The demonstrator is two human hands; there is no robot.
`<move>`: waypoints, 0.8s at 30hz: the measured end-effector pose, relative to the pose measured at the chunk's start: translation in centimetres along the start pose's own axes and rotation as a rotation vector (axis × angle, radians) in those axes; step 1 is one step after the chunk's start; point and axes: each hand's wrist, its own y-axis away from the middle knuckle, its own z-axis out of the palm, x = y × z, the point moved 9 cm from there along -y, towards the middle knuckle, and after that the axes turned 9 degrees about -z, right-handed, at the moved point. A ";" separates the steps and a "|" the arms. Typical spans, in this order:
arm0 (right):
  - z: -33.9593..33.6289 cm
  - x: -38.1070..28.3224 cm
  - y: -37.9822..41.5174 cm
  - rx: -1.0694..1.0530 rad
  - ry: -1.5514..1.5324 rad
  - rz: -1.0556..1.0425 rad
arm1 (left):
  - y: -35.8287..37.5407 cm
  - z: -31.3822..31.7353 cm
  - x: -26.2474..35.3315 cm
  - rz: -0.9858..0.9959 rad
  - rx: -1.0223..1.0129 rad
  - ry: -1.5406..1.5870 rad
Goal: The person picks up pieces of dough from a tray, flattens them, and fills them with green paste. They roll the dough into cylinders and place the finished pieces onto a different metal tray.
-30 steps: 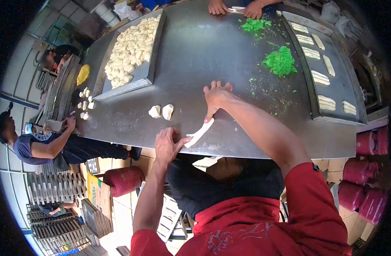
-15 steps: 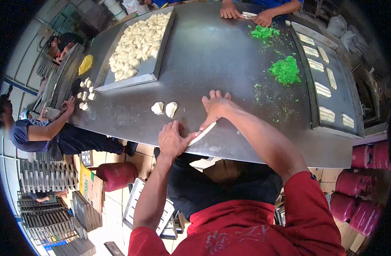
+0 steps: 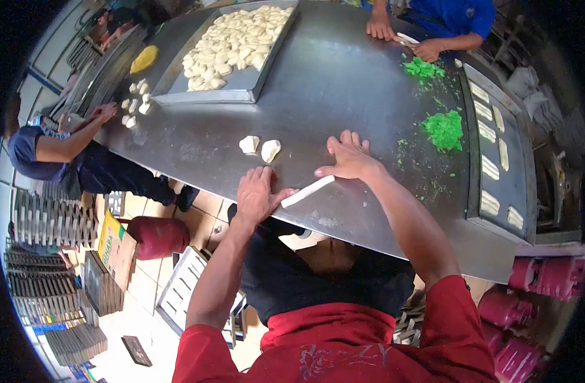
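A pale rope of dough point(image 3: 308, 192) lies slanted on the metal table close to its near edge. My left hand point(image 3: 259, 195) rests on the metal with its fingers stretched forward, its thumb at the rope's lower left end. Beyond the other end, my right hand point(image 3: 350, 157) is spread on the table, fingers apart and thumb close to the tip of the rope. Neither hand grips anything. Just past my left fingers sit two dough lumps, one point(image 3: 248, 145) on the left and another point(image 3: 271, 150) beside it.
A tray point(image 3: 206, 96) heaped with dough pieces stands at the far left. Shredded green filling point(image 3: 443, 130) lies right of centre, near a tray point(image 3: 526, 191) of shaped dough strips. A co-worker's hands point(image 3: 426, 50) work at the far side; another person point(image 3: 47, 150) is at left.
My hands have moved apart, uncovering more of the dough rope, which now shows both ends. The whole view has shifted slightly. Across the table, the co-worker's hands still hold a strip.
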 end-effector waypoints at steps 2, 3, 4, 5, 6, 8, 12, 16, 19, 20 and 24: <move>0.3 0.2 0.3 -0.032 -0.013 -0.007 | 0.6 0.3 -0.3 0.021 -0.008 0.051; 0.3 0.2 0.8 -0.019 0.008 -0.014 | 0.8 0.0 -0.2 0.012 0.005 0.048; 0.2 0.1 1.1 -0.003 0.029 -0.019 | 0.9 -0.2 -0.3 0.005 0.019 0.045; 0.1 0.2 1.3 0.044 0.023 0.011 | 1.0 0.1 -0.5 -0.006 0.024 0.053; 0.5 0.1 1.4 0.034 0.032 0.005 | 1.3 0.1 -0.6 0.005 0.054 0.046; -0.4 0.0 1.4 0.149 0.090 -0.017 | 1.5 0.2 -1.1 0.000 0.095 0.046; 0.1 0.4 1.1 0.126 -0.230 -0.104 | 3.0 -0.6 -0.4 -0.005 0.020 0.145; 1.0 -5.0 3.0 0.152 -0.225 -0.364 | 4.2 0.3 1.2 0.033 -0.103 0.237; -0.9 -6.4 2.4 0.138 -0.122 -0.367 | 2.6 -0.5 0.0 0.048 -0.109 0.285; -2.0 -6.6 2.2 0.190 -0.150 -0.389 | 1.9 -1.0 -0.8 0.036 -0.097 0.297; -1.8 -6.9 -0.5 0.235 -0.168 -0.442 | -0.3 -2.5 -3.6 0.015 -0.072 0.315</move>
